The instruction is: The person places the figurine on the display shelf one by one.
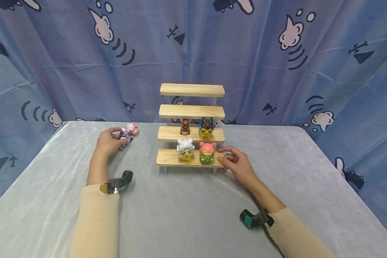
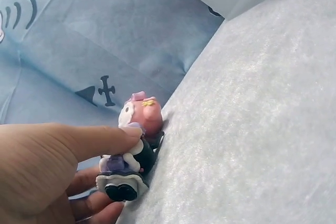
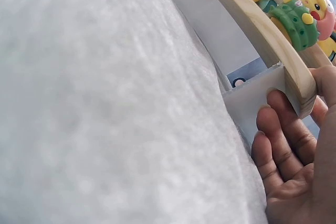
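My left hand (image 1: 109,141) pinches a small figurine (image 2: 128,161) between thumb and fingers, at the tabletop on the far left. It has a pink head, a purple and white dress and dark feet. My right hand (image 1: 235,163) is at the right end of a tiered wooden display stand (image 1: 190,133). Its fingers curl round the end of the lowest shelf (image 3: 294,72), some beneath it beside the clear support. On that shelf stand a white-hooded yellow figurine (image 1: 185,150) and a pink-hooded one (image 1: 207,153) with a green body.
One shelf up are a brown figurine (image 1: 185,127) and a black-hooded yellow figurine (image 1: 206,128). The stand rests on a table with a grey cloth (image 1: 180,215). A blue patterned curtain (image 1: 193,53) hangs behind the table.
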`<state>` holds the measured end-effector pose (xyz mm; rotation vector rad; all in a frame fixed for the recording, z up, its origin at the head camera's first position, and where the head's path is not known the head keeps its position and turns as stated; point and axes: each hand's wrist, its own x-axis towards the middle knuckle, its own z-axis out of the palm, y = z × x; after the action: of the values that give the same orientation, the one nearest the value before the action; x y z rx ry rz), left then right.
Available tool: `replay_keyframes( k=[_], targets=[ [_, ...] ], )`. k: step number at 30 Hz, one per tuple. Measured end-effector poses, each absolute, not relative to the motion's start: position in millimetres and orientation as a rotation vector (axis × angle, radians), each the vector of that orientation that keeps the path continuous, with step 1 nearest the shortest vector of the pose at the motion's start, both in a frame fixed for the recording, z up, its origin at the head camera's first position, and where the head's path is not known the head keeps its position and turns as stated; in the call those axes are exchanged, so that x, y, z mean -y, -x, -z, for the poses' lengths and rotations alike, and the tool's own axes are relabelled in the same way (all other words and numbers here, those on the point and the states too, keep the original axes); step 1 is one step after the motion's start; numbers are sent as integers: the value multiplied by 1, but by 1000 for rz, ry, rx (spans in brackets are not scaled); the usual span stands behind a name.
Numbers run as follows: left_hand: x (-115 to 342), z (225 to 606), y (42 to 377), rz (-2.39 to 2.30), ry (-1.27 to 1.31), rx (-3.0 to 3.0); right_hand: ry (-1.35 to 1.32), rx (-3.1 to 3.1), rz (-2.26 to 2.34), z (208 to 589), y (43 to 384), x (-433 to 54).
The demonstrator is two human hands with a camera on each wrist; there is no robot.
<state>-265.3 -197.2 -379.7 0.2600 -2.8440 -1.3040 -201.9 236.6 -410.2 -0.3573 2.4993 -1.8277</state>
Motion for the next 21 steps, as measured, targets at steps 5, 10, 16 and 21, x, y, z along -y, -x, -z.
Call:
replay_keyframes(
  k=[5, 10, 16, 21],
  targets=[
    [197, 378, 264, 1295, -264, 2844, 358, -2498, 1830, 410, 202, -236],
    [197, 374, 263, 1285, -245, 2834, 370, -2495, 1835, 409, 201, -237],
    [195, 369, 260, 1297, -218, 2804, 372, -2505, 1828, 410, 201, -237],
    [191, 366, 260, 1307, -205, 2782, 368, -2507, 1829, 410, 201, -237]
  ],
)
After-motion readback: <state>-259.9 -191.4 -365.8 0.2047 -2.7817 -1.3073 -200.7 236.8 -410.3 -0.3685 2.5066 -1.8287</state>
